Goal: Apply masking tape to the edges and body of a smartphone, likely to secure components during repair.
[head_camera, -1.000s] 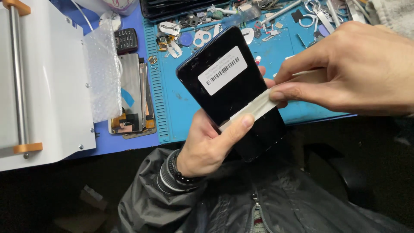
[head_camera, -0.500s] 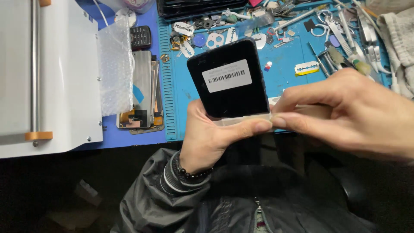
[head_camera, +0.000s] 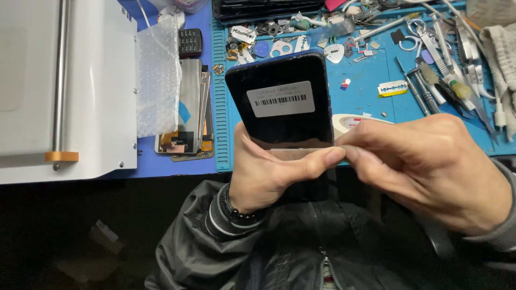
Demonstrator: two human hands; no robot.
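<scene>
My left hand point(head_camera: 269, 174) grips a black phone screen panel point(head_camera: 285, 104) from below, its thumb lying across the panel's lower edge. The panel carries a white barcode sticker point(head_camera: 280, 99) and faces me over the blue mat. My right hand point(head_camera: 430, 166) pinches a strip of clear tape point(head_camera: 301, 152) that runs across the bottom of the panel, fingertips meeting my left thumb. A roll of tape point(head_camera: 349, 122) lies on the mat just behind my right hand.
A white machine with a metal bar point(head_camera: 64, 91) fills the left. Beside it lie a bubble-wrap bag point(head_camera: 157, 80) and stacked phone screens point(head_camera: 188, 115). The blue mat point(head_camera: 365, 91) holds tweezers, scissors, a razor blade point(head_camera: 392, 88), picks and small parts. A cloth point(head_camera: 497, 43) is at right.
The panel has turned from tilted to nearly upright and square to me. The tape strip has gone from slanted to level across its lower edge, and my right hand has dropped lower.
</scene>
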